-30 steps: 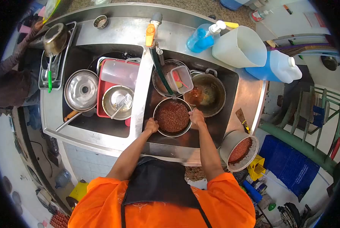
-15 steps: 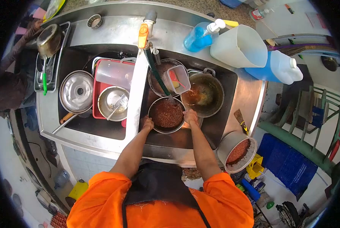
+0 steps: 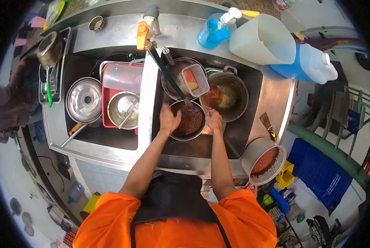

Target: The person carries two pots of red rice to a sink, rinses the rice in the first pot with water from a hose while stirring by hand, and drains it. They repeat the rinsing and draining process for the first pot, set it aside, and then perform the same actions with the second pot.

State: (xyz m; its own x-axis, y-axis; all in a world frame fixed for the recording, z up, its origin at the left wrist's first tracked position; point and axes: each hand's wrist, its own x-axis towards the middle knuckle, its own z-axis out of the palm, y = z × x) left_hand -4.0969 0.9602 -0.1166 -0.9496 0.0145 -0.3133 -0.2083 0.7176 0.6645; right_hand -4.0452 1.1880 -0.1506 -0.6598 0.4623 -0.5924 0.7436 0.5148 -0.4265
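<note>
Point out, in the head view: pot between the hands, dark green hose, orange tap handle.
Pot [image 3: 186, 139]: head view, near rim.
Dark green hose [image 3: 167, 74]: head view, middle of its length.
Orange tap handle [image 3: 142, 35]: head view, middle of the lever.

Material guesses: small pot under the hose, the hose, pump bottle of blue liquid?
Small pot: metal, probably aluminium or steel; shiny rim.
Hose: flexible rubber or plastic, can't tell which; dark green, tubular.
Pump bottle: likely clear plastic, glossy; blue liquid shows through. White pump head looks like opaque plastic.

Pot [image 3: 188, 138] in sink [image 3: 234, 138], tray [image 3: 105, 105] to left
</note>
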